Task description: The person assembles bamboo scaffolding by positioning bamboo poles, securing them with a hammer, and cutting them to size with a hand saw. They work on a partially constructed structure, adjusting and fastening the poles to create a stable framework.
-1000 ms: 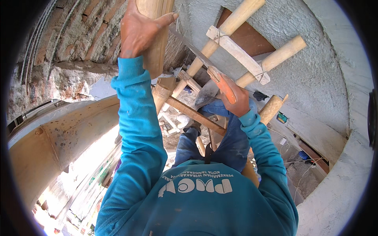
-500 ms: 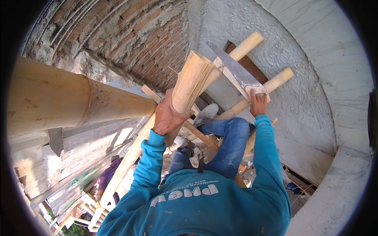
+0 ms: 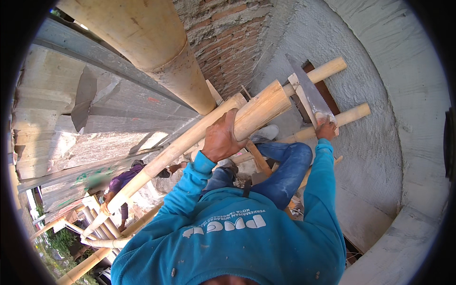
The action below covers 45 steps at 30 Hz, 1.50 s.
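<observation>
My left hand is wrapped round a thick bamboo pole, close to its cut upper end. That pole slants up to the right, and its lower part is hidden behind my arm. In my right hand is the handle of a hand saw. Its toothed grey blade points up and away, apart from the pole I hold. Behind the saw, two bamboo crosspieces, an upper one and a lower one, stick out toward the grey wall. A long thinner bamboo pole runs beside my left hand.
A very thick bamboo post stands at upper left, near a brick wall. Rough grey plaster curves along the right. Below at left, another person is beside more bamboo poles. Metal sheeting lies at left.
My view has turned. The pole in my left hand now leans farther right and lies flatter. My right hand still grips the saw. More of the other person shows.
</observation>
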Tool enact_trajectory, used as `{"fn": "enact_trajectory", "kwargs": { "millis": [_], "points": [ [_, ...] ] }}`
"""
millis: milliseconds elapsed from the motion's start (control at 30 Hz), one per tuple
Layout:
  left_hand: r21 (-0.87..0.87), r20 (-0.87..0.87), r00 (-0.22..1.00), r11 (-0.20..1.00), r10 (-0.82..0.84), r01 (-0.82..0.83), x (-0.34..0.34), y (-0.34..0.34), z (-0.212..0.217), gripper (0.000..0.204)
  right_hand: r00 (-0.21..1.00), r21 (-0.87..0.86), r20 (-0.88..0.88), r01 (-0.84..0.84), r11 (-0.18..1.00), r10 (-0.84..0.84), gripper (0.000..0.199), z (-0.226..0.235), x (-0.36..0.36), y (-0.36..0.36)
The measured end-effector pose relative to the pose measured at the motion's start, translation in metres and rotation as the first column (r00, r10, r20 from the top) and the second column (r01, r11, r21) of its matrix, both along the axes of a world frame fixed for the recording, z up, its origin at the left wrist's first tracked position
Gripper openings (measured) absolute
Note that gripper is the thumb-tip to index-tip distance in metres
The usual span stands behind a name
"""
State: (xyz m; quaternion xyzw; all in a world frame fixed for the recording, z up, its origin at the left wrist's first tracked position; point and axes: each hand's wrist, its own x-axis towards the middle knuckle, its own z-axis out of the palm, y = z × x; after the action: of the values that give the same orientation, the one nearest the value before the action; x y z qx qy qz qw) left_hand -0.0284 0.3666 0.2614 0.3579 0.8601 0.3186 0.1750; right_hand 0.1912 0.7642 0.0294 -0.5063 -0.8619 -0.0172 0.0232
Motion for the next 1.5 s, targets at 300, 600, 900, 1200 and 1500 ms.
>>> {"fn": "enact_trajectory", "kwargs": {
  "millis": [300, 600, 900, 1200, 1500],
  "points": [
    [0.061, -0.034, 0.998, 0.997, 0.046, -0.044, 0.012, -0.041, -0.013, 0.088, 0.450, -0.329, -0.891, -0.553, 0.765, -0.058, 0.042, 0.205, -0.131, -0.113],
    [0.483, 0.279, 0.959, 0.870, -0.049, -0.096, 0.015, -0.080, -0.052, 0.101, 0.229, -0.304, -0.944, -0.885, 0.353, -0.238, 0.060, 0.285, -0.135, -0.292],
    [0.491, 0.678, 0.733, 0.780, -0.062, -0.389, 0.039, -0.093, -0.090, 0.106, 0.195, -0.291, -0.952, -0.818, 0.495, -0.237, 0.028, 0.280, -0.128, -0.354],
    [0.508, 0.742, 0.656, 0.755, -0.140, -0.414, 0.057, -0.135, -0.028, 0.117, 0.155, -0.125, -0.988, -0.798, 0.589, 0.000, 0.024, 0.264, -0.124, -0.368],
    [0.312, 0.730, 0.669, 0.803, 0.139, -0.508, 0.057, -0.103, 0.018, 0.066, 0.107, -0.038, -0.989, -0.860, 0.509, 0.106, 0.025, 0.236, -0.125, -0.356]
  ]
}}
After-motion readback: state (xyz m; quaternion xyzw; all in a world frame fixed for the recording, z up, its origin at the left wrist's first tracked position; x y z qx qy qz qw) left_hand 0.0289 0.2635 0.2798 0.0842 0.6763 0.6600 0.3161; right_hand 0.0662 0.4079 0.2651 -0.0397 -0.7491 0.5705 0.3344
